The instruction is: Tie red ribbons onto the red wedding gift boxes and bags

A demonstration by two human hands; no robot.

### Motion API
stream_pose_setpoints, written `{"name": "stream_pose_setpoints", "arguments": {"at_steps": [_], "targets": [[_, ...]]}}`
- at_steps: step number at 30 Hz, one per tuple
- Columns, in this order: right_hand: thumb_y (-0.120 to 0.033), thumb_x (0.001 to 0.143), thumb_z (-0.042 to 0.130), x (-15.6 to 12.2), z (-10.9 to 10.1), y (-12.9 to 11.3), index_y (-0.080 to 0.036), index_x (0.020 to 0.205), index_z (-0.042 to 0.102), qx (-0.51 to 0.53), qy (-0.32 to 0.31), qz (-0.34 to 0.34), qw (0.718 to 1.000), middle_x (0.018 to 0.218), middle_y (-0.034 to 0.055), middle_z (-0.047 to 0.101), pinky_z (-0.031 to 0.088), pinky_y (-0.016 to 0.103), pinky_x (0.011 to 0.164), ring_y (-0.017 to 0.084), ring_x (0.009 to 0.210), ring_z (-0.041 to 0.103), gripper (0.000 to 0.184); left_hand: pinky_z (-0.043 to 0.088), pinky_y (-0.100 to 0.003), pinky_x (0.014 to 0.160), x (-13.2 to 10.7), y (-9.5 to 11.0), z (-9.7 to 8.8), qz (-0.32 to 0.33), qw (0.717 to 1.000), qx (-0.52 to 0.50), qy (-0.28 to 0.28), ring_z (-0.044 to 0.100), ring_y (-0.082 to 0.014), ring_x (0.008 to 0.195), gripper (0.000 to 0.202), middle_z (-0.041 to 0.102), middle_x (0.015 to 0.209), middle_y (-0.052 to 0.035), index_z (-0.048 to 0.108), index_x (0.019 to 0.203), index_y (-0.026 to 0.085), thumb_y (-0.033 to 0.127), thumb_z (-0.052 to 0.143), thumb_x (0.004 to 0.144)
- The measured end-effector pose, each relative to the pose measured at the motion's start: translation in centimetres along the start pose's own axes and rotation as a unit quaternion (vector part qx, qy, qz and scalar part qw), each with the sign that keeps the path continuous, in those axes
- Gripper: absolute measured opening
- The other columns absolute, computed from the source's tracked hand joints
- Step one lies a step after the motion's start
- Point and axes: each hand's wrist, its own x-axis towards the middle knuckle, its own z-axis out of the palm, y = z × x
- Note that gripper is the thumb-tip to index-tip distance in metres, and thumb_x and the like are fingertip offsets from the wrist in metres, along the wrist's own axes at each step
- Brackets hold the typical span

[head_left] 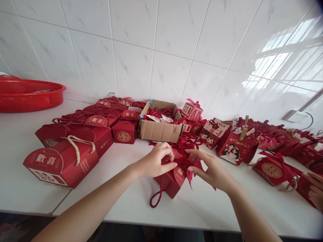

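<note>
In the middle of the counter, a small red gift box (174,188) with gold lettering lies tilted, and a dark red cord handle (155,201) loops out toward me. Red ribbon (189,179) is bunched on its top. My left hand (158,159) is curled over the box's left side, its thumb across the ribbon and its fingertips partly hidden. On the other side, my right hand (212,168) has thumb and index finger apart at the ribbon's right edge. Just behind the box, more red ribbon loops (188,139) lie in a loose heap.
Behind stands an open cardboard box (161,131) with ribbons and cards. Red gift boxes (63,161) crowd the left; illustrated ones (237,148) line the right. Another person's hand (316,188) touches a red box at the right edge. A red basin (32,97) sits far left.
</note>
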Motion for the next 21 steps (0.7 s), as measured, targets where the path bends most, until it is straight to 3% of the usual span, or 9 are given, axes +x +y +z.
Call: {"name": "stream_pose_setpoints", "arguments": {"at_steps": [3, 6, 11, 15, 18, 21], "targets": [[-0.033, 0.091, 0.057, -0.7, 0.1, 0.0, -0.026, 0.12, 0.053, -0.013, 0.019, -0.001, 1.0, 0.093, 0.0036, 0.067, 0.053, 0.035, 0.079, 0.02, 0.087, 0.064, 0.03, 0.038, -0.046, 0.103, 0.0, -0.1, 0.1, -0.011, 1.0, -0.017, -0.013, 0.042, -0.0277, 0.123, 0.021, 0.054, 0.128, -0.0082, 0.051, 0.069, 0.018, 0.031, 0.063, 0.081], [-0.027, 0.093, 0.053, -1.2, 0.3, -0.2, -0.025, 0.113, 0.056, -0.005, 0.023, -0.005, 1.0, 0.09, 0.0038, 0.065, 0.052, 0.032, 0.075, 0.019, 0.083, 0.062, 0.02, 0.033, -0.049, 0.109, 0.0, -0.5, 0.1, -0.009, 0.998, -0.049, -0.032, 0.031, -0.0285, 0.136, 0.019, 0.043, 0.147, -0.0044, 0.053, 0.069, 0.019, 0.029, 0.064, 0.081], [-0.015, 0.092, 0.046, -1.5, 0.5, -1.2, -0.024, 0.117, 0.06, -0.007, -0.002, -0.063, 0.998, 0.092, 0.0064, 0.066, 0.05, 0.029, 0.067, 0.016, 0.074, 0.06, 0.03, 0.031, -0.048, 0.111, 0.3, -1.1, 0.0, -0.014, 0.995, -0.092, -0.044, 0.03, -0.0265, 0.139, 0.018, 0.044, 0.148, -0.0033, 0.058, 0.072, 0.02, 0.034, 0.063, 0.082], [-0.01, 0.089, 0.045, -1.5, 0.6, -1.3, -0.022, 0.107, 0.067, -0.056, 0.025, -0.098, 0.993, 0.085, 0.0065, 0.062, 0.048, 0.031, 0.065, 0.017, 0.072, 0.057, 0.031, 0.029, -0.049, 0.112, 0.4, -1.5, 0.1, -0.023, 0.995, -0.09, -0.044, 0.03, -0.0273, 0.14, 0.025, 0.047, 0.145, -0.0046, 0.055, 0.069, 0.019, 0.039, 0.062, 0.082], [-0.011, 0.09, 0.045, -1.6, 1.0, -1.4, -0.021, 0.105, 0.069, -0.069, 0.037, -0.091, 0.993, 0.084, 0.0068, 0.06, 0.048, 0.034, 0.065, 0.018, 0.072, 0.055, 0.03, 0.028, -0.05, 0.112, 0.4, -1.5, 0.2, -0.03, 0.995, -0.083, -0.044, 0.028, -0.0269, 0.14, 0.026, 0.048, 0.144, -0.0035, 0.056, 0.07, 0.02, 0.041, 0.059, 0.085], [-0.023, 0.091, 0.055, -1.6, 2.1, -1.8, -0.02, 0.108, 0.068, -0.052, 0.058, -0.052, 0.996, 0.089, 0.0082, 0.061, 0.051, 0.036, 0.068, 0.019, 0.075, 0.058, 0.022, 0.031, -0.049, 0.111, 0.4, -1.4, 0.4, -0.034, 0.996, -0.076, -0.038, 0.032, -0.0271, 0.138, 0.026, 0.051, 0.141, -0.0047, 0.056, 0.071, 0.02, 0.041, 0.057, 0.086]]}}
